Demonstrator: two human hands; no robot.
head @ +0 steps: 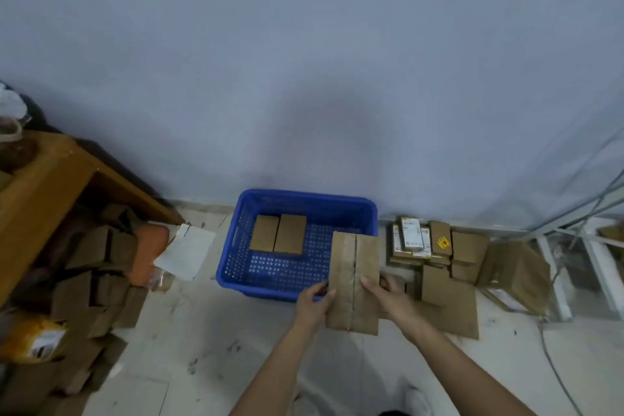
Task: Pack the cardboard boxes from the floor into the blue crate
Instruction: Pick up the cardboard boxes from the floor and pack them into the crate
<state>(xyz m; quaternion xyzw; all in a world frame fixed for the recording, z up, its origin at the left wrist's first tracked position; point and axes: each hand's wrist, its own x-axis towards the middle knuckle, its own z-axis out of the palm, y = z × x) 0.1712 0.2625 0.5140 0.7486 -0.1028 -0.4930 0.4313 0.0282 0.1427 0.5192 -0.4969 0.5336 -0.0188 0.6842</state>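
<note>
Two boxes [354, 280] pressed side by side as a pair, gripped by left hand [312, 304] and right hand [391, 294], above crate [233, 280] front rim, for joint placement beside two packed boxes [278, 234].

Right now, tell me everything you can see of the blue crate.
The blue crate is a rectangular plastic bin with perforated floor and walls, a thick rolled rim and a slot handle in its left wall. It sits open-topped on the pale floor against the wall. Two brown boxes lie flat side by side in its far left part; the rest of its floor shows bare. Two more held boxes, gripped by the left hand and right hand, overlap its near right corner.
</note>
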